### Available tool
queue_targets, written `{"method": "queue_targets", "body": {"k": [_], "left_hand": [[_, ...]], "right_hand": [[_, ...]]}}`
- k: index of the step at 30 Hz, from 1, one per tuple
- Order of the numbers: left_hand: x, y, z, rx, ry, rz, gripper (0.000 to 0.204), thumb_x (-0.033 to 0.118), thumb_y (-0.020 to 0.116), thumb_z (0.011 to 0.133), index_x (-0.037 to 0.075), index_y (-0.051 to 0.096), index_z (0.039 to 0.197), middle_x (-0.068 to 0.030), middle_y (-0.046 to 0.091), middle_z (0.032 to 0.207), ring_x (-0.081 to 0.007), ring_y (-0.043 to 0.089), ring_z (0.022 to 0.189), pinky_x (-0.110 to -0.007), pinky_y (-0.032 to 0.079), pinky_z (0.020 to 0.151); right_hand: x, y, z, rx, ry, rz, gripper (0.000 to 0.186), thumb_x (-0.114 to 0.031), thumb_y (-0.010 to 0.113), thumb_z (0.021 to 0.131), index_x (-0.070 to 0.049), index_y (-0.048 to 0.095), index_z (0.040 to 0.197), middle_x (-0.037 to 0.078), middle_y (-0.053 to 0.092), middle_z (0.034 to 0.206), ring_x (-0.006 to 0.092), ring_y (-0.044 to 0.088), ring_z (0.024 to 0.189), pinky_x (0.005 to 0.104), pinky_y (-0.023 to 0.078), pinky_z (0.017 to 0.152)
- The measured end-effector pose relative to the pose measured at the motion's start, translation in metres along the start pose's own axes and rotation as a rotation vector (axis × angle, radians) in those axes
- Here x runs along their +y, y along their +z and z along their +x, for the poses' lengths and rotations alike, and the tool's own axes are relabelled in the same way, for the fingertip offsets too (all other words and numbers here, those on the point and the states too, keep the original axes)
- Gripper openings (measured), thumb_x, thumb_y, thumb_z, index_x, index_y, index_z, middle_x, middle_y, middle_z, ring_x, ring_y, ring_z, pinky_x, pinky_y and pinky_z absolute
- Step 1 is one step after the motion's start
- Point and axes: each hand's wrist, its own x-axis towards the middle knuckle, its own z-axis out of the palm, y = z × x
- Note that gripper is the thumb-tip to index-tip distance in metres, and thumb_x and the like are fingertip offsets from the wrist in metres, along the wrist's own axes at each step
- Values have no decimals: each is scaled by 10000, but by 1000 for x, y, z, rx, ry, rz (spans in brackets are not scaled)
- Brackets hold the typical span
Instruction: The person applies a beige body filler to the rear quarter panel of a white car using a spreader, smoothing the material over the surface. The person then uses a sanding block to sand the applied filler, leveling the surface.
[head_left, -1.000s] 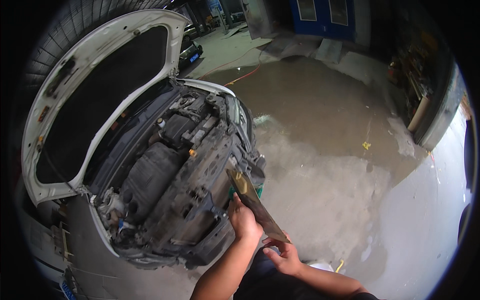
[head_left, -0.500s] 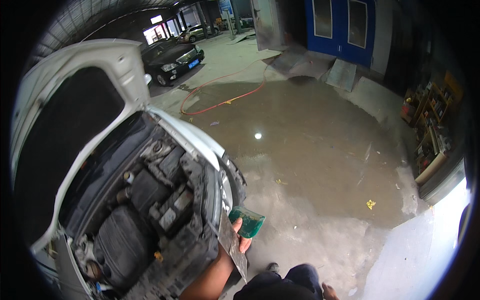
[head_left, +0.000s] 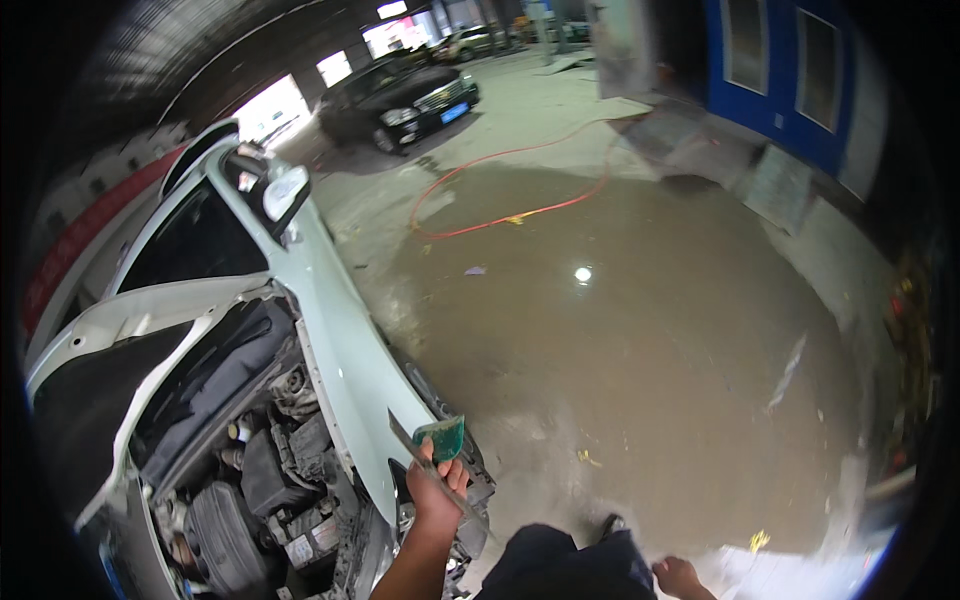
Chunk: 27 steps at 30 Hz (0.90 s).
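Note:
My left hand (head_left: pixel 432 480) is closed round a thin flat metal plate (head_left: pixel 405 432) and a green curved scraper-like piece (head_left: pixel 443 436), held over the front fender (head_left: pixel 355 370) of the white car. Its raised hood (head_left: pixel 170 305) exposes the engine bay (head_left: pixel 255 470) on the left. My right hand (head_left: pixel 678 580) hangs low at the lower edge, beside my dark-clad leg, with its fingers curled; whatever is inside them, if anything, is hidden.
A dark car (head_left: pixel 395 105) stands behind on pale floor. A red hose (head_left: pixel 545 208) loops across the wet concrete (head_left: pixel 640 340). Blue double doors (head_left: pixel 775 70) and a metal ramp (head_left: pixel 780 185) are at back right, cluttered shelving (head_left: pixel 905 335) at the right edge.
The view has swung up and along the car toward its windshield. My right hand has left the metal plate and dropped to my side, while my left hand carries both pieces.

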Motion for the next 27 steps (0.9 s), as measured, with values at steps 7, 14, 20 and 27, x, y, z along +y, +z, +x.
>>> {"method": "queue_targets", "body": {"k": [7,14,20,27], "left_hand": [[27,84,167,-38,-73,-456,337,324,476,1023,113,475,761,-5,450,611,-149,409,488,-304,348,470],[71,129,364,-85,-296,-344,462,478,466,1007,118,467,716,-26,454,613,-182,458,550,-316,388,513],[115,128,539,-153,-282,-351,492,520,490,988,77,536,778,-65,528,674,-204,522,637,-309,440,631],[177,159,760,231,709,1448,151,225,618,867,76,595,877,-133,661,742,-277,654,675,-416,484,561]], "right_hand": [[-250,-224,305,225,-914,781,607,-136,758,813,-35,446,1323,191,589,1154,305,614,988,372,499,876],[-372,-341,530,620,-1309,679,524,-205,720,786,-32,558,1253,191,528,1249,368,539,1093,475,449,931],[-459,-407,688,645,-1289,732,328,-36,686,776,-37,674,1104,150,567,1064,329,554,956,465,459,826],[-565,-484,896,773,-1387,725,354,-178,659,856,-46,611,1181,175,553,1086,328,536,972,448,449,815]]}}
